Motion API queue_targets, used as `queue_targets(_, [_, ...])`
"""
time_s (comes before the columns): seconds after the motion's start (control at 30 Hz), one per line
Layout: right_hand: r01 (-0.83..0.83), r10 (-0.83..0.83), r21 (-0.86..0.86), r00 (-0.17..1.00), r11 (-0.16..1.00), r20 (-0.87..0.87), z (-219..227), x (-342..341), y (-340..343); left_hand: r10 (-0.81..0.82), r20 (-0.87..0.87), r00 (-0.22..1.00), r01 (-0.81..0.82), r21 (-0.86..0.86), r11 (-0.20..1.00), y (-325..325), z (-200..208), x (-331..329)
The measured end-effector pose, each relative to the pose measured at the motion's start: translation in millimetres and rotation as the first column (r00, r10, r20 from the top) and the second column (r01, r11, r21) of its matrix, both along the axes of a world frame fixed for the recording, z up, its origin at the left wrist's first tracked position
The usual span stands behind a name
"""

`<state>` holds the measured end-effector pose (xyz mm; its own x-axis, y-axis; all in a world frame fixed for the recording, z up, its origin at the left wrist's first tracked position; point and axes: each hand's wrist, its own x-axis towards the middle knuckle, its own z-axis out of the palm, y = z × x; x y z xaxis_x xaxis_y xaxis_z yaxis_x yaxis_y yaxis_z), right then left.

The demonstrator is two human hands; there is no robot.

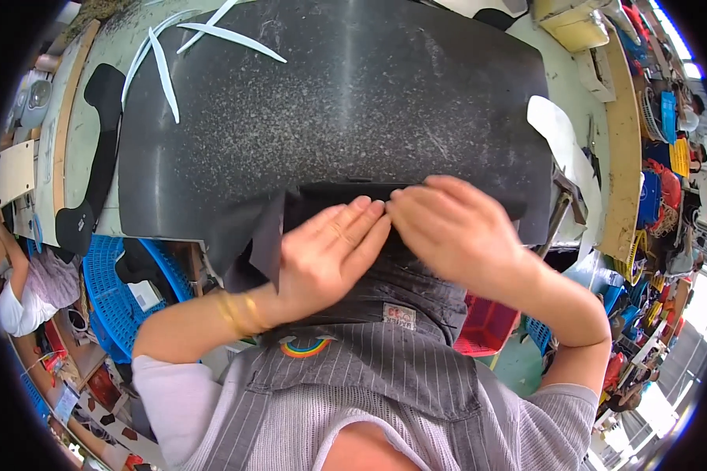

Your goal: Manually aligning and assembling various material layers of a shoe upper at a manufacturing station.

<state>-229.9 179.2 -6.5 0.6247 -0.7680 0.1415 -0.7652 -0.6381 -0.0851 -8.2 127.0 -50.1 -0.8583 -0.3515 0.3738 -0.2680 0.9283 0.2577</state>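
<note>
A black, thin, flexible sheet (269, 239) lies along the near edge of a dark, speckled work board (291, 118). Part of it is folded up and hangs over the edge. My left hand (322, 255) rests on the sheet, fingers stretched out and close together, pointing up and right. From the other side my right hand (463, 235) lies on it too, its fingers extended to the left and slightly blurred. The fingertips of both hands nearly meet. What lies under the palms is hidden.
Pale blue curved strips (232, 35) lie at the board's far left. Beside its left edge is a long black curved piece (106, 157); at the right, a white piece (562, 137). Blue baskets (110, 286) and a red basket (487, 318) stand below. Another person (23, 294) sits at left.
</note>
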Motion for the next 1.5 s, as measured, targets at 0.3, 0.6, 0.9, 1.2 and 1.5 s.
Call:
queue_targets(0.3, [0.409, -0.408, -0.601, 0.901, 0.687, 0.147, -59.1, -28.1, 117.8, -0.162, 0.025, 0.986, 0.16, 0.056, 0.985, -0.9, 20.4, -23.1])
queue_targets(0.6, [0.218, -0.232, 0.088, 0.951, 0.972, 0.205, -42.6, -10.3, 63.7, 0.069, -0.089, 0.994, -0.074, -0.051, 0.996, 24.8, -9.0, -33.3])
queue_targets(0.9, [0.332, -0.323, 0.017, 0.903, 0.943, 0.283, -49.0, -21.1, 62.6, 0.239, -0.194, 0.952, -0.161, 0.348, 0.924, 23.1, 5.3, -72.1])
queue_targets(1.2, [0.387, -0.362, -0.01, 0.872, 0.922, 0.331, -55.0, -15.0, 65.7, 0.37, -0.101, 0.924, -0.224, 0.642, 0.734, 13.5, 13.0, -73.8])
queue_targets(1.5, [0.302, -0.397, 0.258, 0.719, 0.918, 0.57, -34.5, -41.1, 55.3, 0.112, -0.165, 0.98, -0.065, 0.267, 0.961, 30.8, 3.3, -68.4])
